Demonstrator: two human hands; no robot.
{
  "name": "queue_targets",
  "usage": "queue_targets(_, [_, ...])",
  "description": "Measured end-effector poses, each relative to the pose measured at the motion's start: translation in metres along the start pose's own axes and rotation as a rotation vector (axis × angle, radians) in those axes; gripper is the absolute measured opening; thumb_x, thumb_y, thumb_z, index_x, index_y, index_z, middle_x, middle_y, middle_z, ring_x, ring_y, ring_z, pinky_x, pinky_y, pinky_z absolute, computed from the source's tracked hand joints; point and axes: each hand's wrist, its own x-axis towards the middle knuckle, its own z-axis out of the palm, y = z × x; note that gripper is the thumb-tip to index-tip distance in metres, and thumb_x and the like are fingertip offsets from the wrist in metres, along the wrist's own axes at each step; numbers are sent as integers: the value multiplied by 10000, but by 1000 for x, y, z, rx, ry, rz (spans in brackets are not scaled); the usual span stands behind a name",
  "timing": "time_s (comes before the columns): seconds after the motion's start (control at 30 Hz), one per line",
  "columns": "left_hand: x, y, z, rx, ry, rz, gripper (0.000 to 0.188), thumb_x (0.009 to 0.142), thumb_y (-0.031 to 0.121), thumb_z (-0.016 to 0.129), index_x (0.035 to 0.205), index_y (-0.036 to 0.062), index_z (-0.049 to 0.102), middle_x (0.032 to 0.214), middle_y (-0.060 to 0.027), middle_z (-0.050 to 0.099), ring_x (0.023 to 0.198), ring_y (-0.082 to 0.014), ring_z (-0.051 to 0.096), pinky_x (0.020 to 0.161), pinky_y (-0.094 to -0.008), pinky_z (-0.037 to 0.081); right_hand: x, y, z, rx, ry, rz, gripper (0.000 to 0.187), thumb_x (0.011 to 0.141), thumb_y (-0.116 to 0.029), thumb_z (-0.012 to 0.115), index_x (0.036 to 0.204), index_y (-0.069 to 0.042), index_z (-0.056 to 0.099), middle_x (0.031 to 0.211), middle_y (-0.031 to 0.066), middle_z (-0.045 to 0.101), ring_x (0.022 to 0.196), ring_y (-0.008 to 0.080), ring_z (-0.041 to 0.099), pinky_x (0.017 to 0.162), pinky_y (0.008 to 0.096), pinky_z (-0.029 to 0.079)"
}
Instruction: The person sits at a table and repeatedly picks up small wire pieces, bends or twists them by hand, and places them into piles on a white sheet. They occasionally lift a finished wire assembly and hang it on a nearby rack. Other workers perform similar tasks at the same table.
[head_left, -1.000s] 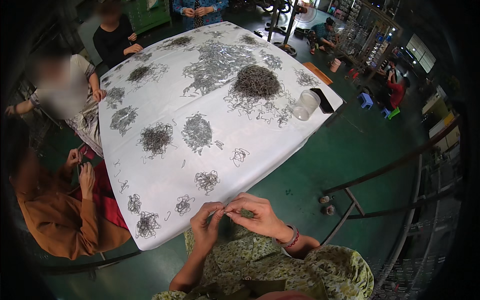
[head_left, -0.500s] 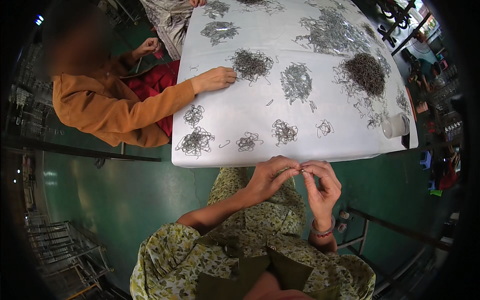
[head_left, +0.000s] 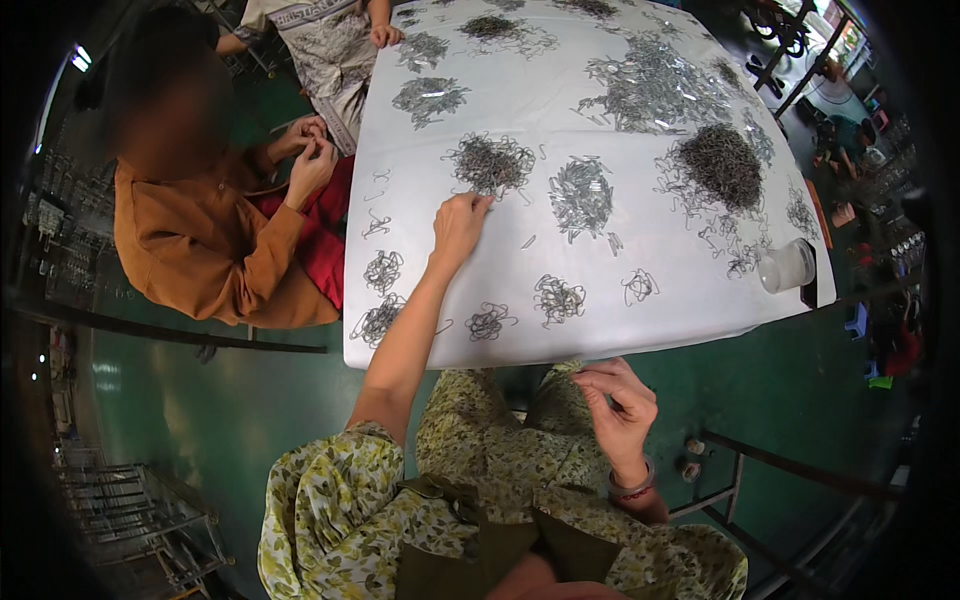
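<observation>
My left hand (head_left: 461, 228) reaches across the white-covered table (head_left: 480, 265), its fingers pinched together at the near edge of a pile of dark bent wire hooks (head_left: 490, 162). Whatever lies between those fingertips is too small to make out. By the table's front edge, my right hand (head_left: 622, 408) is raised with thumb and forefinger pressed together. Any thing in that pinch is likewise too tiny to name. Right of the left hand lies a heap of small clear, shiny pieces (head_left: 581, 197). Small clusters of wire hooks (head_left: 559, 300) sit along the near side.
At the left, a co-worker in an orange-brown jacket (head_left: 190, 255) holds both hands together. Another person (head_left: 320, 50) stands at the far left corner. Farther right are a large dark hook pile (head_left: 720, 165), a broad spread of clear pieces (head_left: 655, 80) and a clear round tub (head_left: 787, 267).
My hands have parted: the left has reached forward to the dark hook pile, and the right has dropped slightly. The co-worker's hand has left that pile and joined their other hand.
</observation>
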Motion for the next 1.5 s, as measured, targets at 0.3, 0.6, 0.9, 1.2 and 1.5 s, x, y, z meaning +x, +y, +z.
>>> queue_targets(0.3, [-1,-13,18,31,108,182,107,854,91,596,894,-5,619,913,-182,620,841,-352,614,730,-457,497,-10,0,4,13,35,74,135,800,72,662,910,3,699,838,94,674,718,152,586,615,249,462])
queue_targets(0.6, [-18,10,-40,-685,126,-10,129,916,91,585,964,-21,625,823,-63,645,713,-114,568,664,-264,480,-25,-4,10,124,57,162,241,809,76,661,1044,22,668,839,94,681,692,93,570,623,216,450])
queue_targets(0.9, [-178,99,-81,-1235,-616,-35,101,882,57,640,957,-9,628,942,-71,634,865,-118,582,782,-271,487,-34,-1,15,100,177,203,226,787,94,677,1003,30,691,798,73,654,675,86,539,611,204,433])
queue_targets(1.2, [-213,106,-65,-1131,-529,34,105,874,30,644,978,28,654,1096,-72,575,995,-131,564,911,-284,458,-32,-5,15,-78,193,40,206,771,93,686,964,22,697,798,68,664,644,108,519,576,224,422])
queue_targets(1.5, [-220,118,-59,-1223,-432,-68,95,909,40,601,992,-5,605,1045,-96,634,1008,-147,585,937,-315,456,-22,1,12,-120,179,-59,196,790,61,681,985,38,684,782,70,668,638,109,518,555,237,415])
